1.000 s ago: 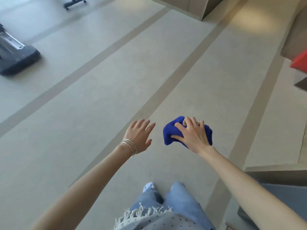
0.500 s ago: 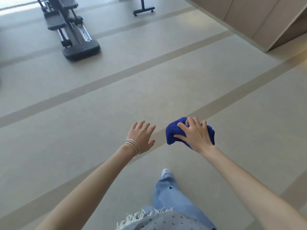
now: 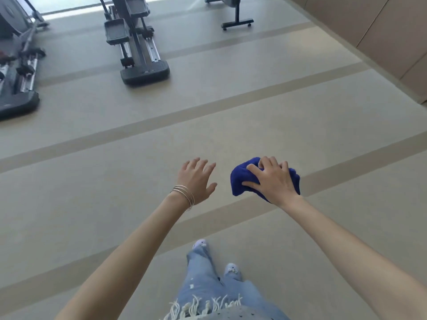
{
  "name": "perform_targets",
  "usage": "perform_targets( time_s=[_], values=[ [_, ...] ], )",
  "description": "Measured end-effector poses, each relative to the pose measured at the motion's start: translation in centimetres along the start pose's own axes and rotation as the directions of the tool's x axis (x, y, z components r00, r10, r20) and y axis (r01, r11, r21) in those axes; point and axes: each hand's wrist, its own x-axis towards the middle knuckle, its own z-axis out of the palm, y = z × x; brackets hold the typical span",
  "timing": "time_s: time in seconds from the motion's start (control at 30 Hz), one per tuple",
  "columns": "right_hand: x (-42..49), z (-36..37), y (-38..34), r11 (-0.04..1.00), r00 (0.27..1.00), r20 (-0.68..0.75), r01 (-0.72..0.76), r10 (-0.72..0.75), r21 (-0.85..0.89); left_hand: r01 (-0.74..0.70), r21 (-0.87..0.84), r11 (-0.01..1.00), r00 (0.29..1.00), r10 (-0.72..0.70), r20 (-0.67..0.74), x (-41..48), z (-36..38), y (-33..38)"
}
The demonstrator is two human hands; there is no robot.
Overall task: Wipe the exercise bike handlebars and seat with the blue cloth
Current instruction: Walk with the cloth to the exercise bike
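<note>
My right hand (image 3: 272, 182) grips a bunched blue cloth (image 3: 240, 181), held out in front of me above the floor. My left hand (image 3: 198, 179), with thin bangles on the wrist, is stretched forward beside it, fingers spread and holding nothing. The base of an exercise bike (image 3: 236, 19), a black post on a crossbar foot, shows at the top edge right of centre. Its handlebars and seat are out of view.
Two elliptical machines stand ahead: one (image 3: 136, 49) at the top centre-left, another (image 3: 16, 72) at the left edge. A beige panelled wall (image 3: 379, 31) runs along the right. The floor (image 3: 231, 125) is beige with darker stripes. My legs in jeans (image 3: 208, 280) show below.
The view has swung and moved forward. The elliptical machines and the bike base have come closer into view. Both hands keep the same pose, the right still holding the cloth.
</note>
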Motion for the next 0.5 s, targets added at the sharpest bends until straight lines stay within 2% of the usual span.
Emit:
perform_targets(
  time_s=[0.23, 0.5],
  values=[
    [9.3, 0.1, -0.5, 0.998, 0.998, 0.011, 0.068, -0.068, -0.005, 0.062, -0.002, 0.998, 0.998, -0.062, -0.024, 5.8, -1.4, -5.5],
    [22.8, -0.5, -2.9, 0.994, 0.994, -0.011, 0.110, -0.110, -0.015, 0.132, -0.014, 0.991, 0.989, -0.133, -0.065, 14.0, -4.1, -15.4]
  ],
)
